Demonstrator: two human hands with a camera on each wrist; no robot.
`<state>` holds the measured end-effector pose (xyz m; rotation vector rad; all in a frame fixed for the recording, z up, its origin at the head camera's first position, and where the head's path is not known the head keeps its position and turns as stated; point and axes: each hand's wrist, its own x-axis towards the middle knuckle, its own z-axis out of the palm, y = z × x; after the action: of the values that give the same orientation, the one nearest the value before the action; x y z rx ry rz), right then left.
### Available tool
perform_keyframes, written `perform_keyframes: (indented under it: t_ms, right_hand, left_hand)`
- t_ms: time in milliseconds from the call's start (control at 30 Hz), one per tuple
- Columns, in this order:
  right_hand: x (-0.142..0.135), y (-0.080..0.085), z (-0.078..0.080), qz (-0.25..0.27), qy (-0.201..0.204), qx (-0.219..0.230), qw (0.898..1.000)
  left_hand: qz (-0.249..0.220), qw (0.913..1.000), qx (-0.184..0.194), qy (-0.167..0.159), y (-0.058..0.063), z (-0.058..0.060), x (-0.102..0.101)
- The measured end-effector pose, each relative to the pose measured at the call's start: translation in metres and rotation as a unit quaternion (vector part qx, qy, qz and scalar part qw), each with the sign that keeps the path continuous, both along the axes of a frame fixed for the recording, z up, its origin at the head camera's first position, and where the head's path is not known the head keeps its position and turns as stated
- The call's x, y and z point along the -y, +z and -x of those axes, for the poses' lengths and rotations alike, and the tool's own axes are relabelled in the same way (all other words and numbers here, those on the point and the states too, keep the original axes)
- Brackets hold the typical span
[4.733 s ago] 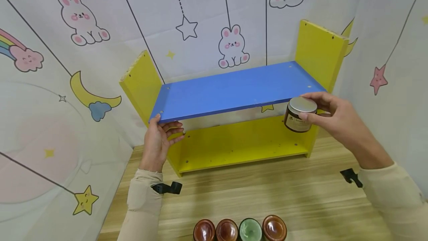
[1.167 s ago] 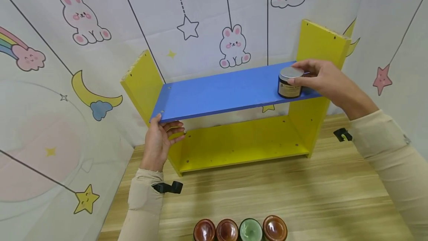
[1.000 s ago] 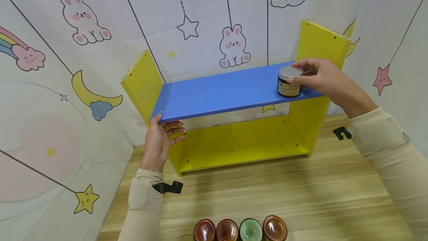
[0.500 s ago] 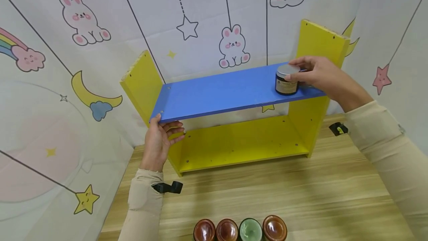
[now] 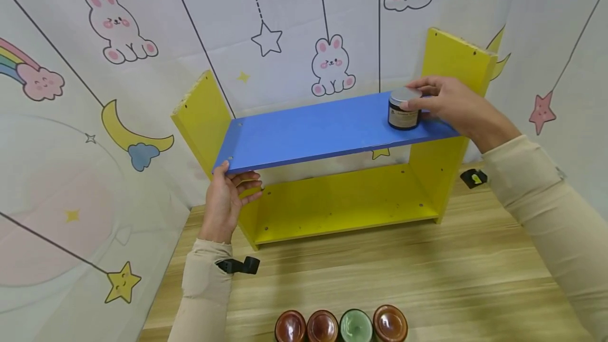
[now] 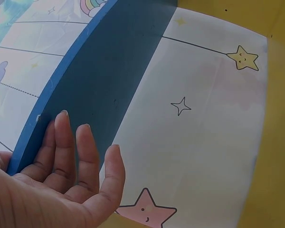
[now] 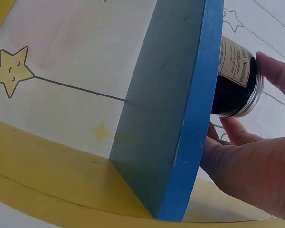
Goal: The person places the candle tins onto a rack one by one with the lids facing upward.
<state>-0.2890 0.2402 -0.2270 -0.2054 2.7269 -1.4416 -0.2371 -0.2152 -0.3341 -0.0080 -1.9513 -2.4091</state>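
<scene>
A dark screw-top jar (image 5: 404, 117) with a cream label and silver lid stands on the right part of the blue shelf board (image 5: 304, 133). My right hand (image 5: 456, 107) holds it near the lid, thumb in front and fingers behind. In the right wrist view the jar (image 7: 237, 78) shows beyond the board's blue edge (image 7: 192, 123), with my right hand (image 7: 256, 161) around its lid end. My left hand (image 5: 224, 202) grips the board's front left corner, thumb on top and fingers below. The left wrist view shows those fingers (image 6: 88, 161) spread under the board.
The shelf unit has yellow side panels (image 5: 456, 67) and a yellow bottom board (image 5: 342, 202), and stands on a wood-grain table (image 5: 380, 263). Several reddish-brown and green round glass pieces (image 5: 356, 326) line the front edge. A cartoon-printed backdrop (image 5: 285, 4) hangs behind.
Earlier my right hand held the jar in front of the shelf unit; it then came up onto the blue board. Since then it has slid slightly left and back. My left hand stays put.
</scene>
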Motion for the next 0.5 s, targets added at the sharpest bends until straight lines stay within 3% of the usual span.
perform_keyframes:
  t_ms: [500]
  right_hand:
    - [0.0004,0.0004,0.0080,0.010,-0.021,0.014,1.000]
  left_hand:
    - [0.003,1.0000,0.003,0.003,-0.0001,-0.0009,-0.0002]
